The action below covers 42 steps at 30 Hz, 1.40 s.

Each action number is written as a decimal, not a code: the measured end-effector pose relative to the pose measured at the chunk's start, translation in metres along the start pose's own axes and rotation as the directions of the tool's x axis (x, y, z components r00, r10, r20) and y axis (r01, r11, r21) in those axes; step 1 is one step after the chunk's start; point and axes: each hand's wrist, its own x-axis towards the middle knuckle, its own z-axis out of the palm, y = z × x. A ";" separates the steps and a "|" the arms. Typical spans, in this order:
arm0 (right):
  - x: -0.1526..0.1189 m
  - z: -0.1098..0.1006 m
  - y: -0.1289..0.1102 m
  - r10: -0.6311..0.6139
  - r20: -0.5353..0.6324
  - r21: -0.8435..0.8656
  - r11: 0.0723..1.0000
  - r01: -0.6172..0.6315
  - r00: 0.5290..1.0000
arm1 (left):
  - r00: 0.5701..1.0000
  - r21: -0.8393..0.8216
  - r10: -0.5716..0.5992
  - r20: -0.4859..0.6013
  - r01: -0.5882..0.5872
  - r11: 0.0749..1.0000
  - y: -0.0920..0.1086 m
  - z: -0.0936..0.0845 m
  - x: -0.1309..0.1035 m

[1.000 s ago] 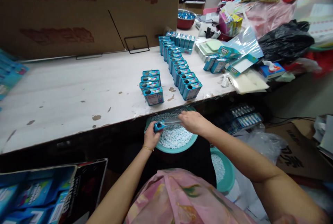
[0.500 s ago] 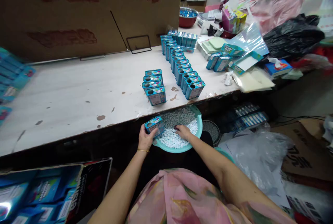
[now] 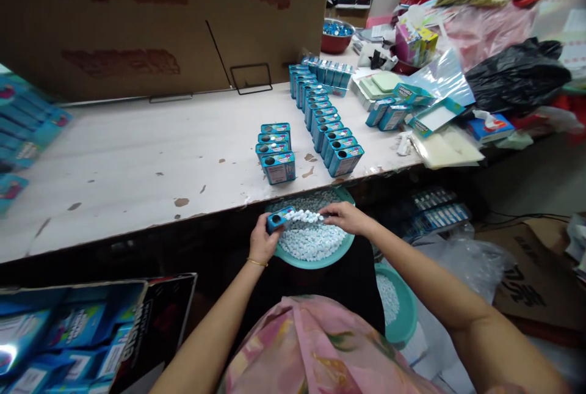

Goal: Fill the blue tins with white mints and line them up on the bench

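Note:
My left hand (image 3: 262,240) grips a small blue tin (image 3: 277,219), tilted, with a dark round hole in its end. Just right of it, my right hand (image 3: 348,218) pinches what seems a narrow scoop, its body mostly hidden under a long heap of white pellets (image 3: 304,216). The heap reaches from my fingertips to the tin's edge. Both hands are over a turquoise basin (image 3: 345,247) holding many more white pellets (image 3: 311,244). Ahead on the white table (image 3: 114,156) stand a short row of blue tins (image 3: 279,168) and a longer row (image 3: 345,160), some with dark round holes on top.
A big cardboard box (image 3: 160,21) stands at the back left. On the right lie opened blue cartons (image 3: 437,112), a black plastic bag (image 3: 513,73) and a tissue pack (image 3: 491,125). Below are a second turquoise basin (image 3: 405,327) and, at lower left, a box of blue packs (image 3: 73,333).
My right hand has risen out of the pellets, lifting a long heap of them to the tin. My left hand has turned the tin so its hole faces differently.

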 end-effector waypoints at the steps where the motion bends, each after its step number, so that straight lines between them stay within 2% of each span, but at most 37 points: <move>1: 0.000 -0.006 -0.010 -0.017 0.030 -0.081 0.997 0.019 0.999 | 1.000 0.019 0.022 0.016 -0.022 1.000 0.002 0.004 0.000; 3: 0.002 -0.015 -0.030 -0.008 0.083 -0.256 0.966 0.029 0.997 | 0.997 0.041 0.067 0.031 -0.068 0.997 0.005 0.011 0.000; 6: 0.004 -0.020 -0.057 0.068 0.117 -0.499 0.866 -0.001 0.991 | 0.990 0.044 0.133 0.049 -0.135 0.990 0.006 0.016 -0.002; 9: 0.005 -0.018 -0.078 0.107 0.141 -0.651 0.759 0.011 0.984 | 0.984 0.037 0.162 0.070 -0.164 0.986 0.005 0.018 -0.003; 13: 0.003 -0.014 -0.098 0.066 0.164 -0.715 0.695 0.073 0.984 | 0.988 0.035 0.143 0.061 -0.146 0.989 0.003 0.019 -0.004; 18: -0.009 -0.023 -0.106 0.068 0.138 -0.714 0.698 0.052 0.988 | 0.986 -0.033 0.167 0.014 -0.167 0.985 -0.004 0.017 -0.007; 21: -0.021 -0.036 -0.091 0.095 0.096 -0.693 0.721 -0.002 0.991 | 0.981 -0.099 0.195 -0.019 -0.196 0.976 -0.003 0.009 -0.011; 23: -0.027 -0.041 -0.069 0.119 0.059 -0.668 0.742 -0.049 0.991 | 0.976 -0.134 0.212 -0.042 -0.216 0.967 0.002 0.001 -0.013; 25: -0.029 -0.037 -0.039 0.148 0.030 -0.633 0.768 -0.096 0.989 | 0.974 -0.146 0.221 -0.054 -0.226 0.963 0.007 -0.007 -0.014; 27: -0.024 -0.019 -0.009 0.215 0.034 -0.591 0.792 -0.154 0.976 | 0.979 -0.134 0.192 -0.062 -0.199 0.971 0.008 -0.012 -0.013; 30: -0.006 0.028 0.022 0.332 0.093 -0.536 0.811 -0.234 0.939 | 0.991 -0.090 0.087 -0.100 -0.096 0.991 0.003 -0.014 -0.013; 33: 0.014 0.075 0.035 0.323 0.105 -0.443 0.862 -0.247 0.941 | 0.994 -0.072 0.001 -0.111 -0.009 0.997 -0.008 -0.014 -0.016; 35: 0.023 0.092 0.040 0.308 0.089 -0.300 0.915 -0.269 0.947 | 0.993 -0.074 -0.034 -0.115 0.026 0.997 -0.013 -0.017 -0.017; 38: 0.021 0.088 0.046 0.263 0.079 -0.074 0.963 -0.258 0.962 | 0.989 -0.069 -0.050 -0.136 0.041 0.997 -0.018 -0.024 -0.018; 42: 0.001 0.043 0.033 0.143 0.063 0.061 0.987 -0.147 0.988 | 0.991 -0.017 -0.027 -0.131 0.025 1.000 -0.013 -0.024 -0.014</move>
